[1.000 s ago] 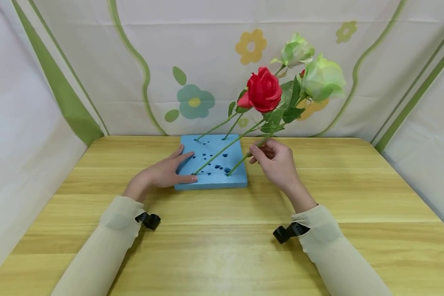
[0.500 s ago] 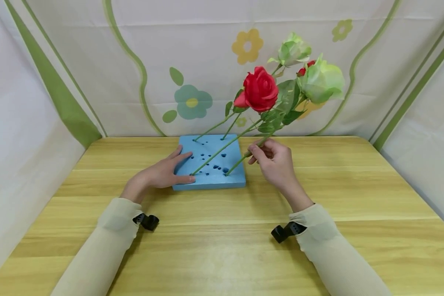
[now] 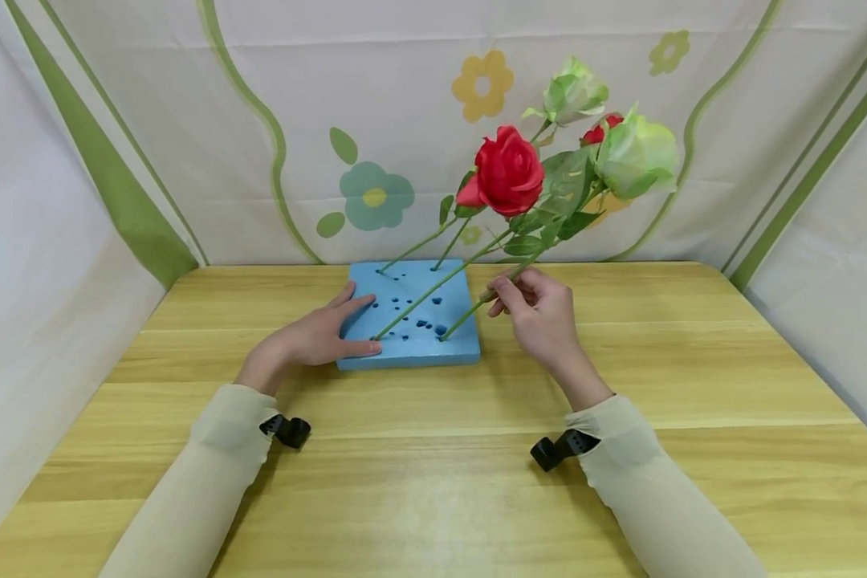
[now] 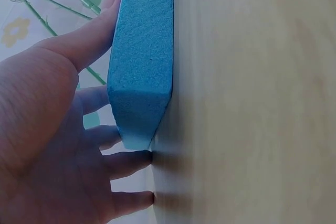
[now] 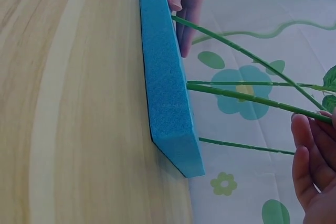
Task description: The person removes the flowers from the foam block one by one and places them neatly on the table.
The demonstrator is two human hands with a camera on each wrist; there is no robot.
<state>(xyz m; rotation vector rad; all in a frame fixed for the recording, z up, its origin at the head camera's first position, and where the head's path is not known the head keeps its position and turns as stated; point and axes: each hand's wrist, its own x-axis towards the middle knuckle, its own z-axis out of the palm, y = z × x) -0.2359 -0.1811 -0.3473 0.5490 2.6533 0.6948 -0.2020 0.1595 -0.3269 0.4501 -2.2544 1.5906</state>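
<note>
A blue foam block (image 3: 419, 357) pierced with several holes lies flat on the table. My left hand (image 3: 318, 333) rests on its left side, fingers spread and thumb over the front left corner; in the left wrist view the thumb lies along the foam edge. My right hand (image 3: 542, 313) pinches the green stem (image 3: 466, 317) of a pale green rose (image 3: 636, 156), whose lower end sits in the front right hole. Also leaning to the right from the block are a red rose (image 3: 509, 172), another pale green rose (image 3: 574, 92) and a partly hidden red rose (image 3: 601, 128).
The wooden table (image 3: 419, 482) extends in front of the block and to both sides. A white curtain (image 3: 405, 96) with printed flowers hangs just behind the table's back edge. Leaves (image 3: 563, 189) crowd together between the blooms, covering parts of the stems.
The held pale green rose has shifted slightly to the right, and more of the red rose behind it shows. My left hand stays on the block; the head view has shifted a little.
</note>
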